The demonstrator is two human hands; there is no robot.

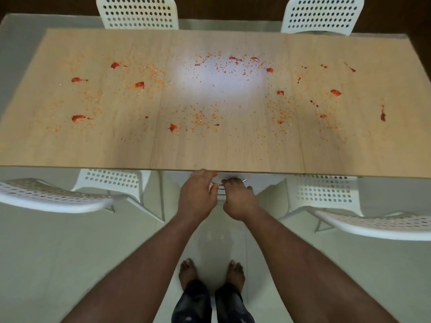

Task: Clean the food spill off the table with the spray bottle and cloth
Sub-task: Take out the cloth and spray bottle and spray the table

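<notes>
Below table [210, 155] edge, left hand [197, 197] fingers loose, right hand [240, 201] fingers curled, contents unclear

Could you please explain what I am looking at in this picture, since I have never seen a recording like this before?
There is no machine here: a person wears a camera on the head, so this one picture looks down past their own arms. The left hand and right hand reach just under the near edge of a wooden table, around a thin metal wire part; I cannot tell what it belongs to or whether it is gripped. The tabletop carries red sauce blotches and scattered orange crumbs. White perforated chairs stand around it. No spray bottle or cloth is in view.
</notes>
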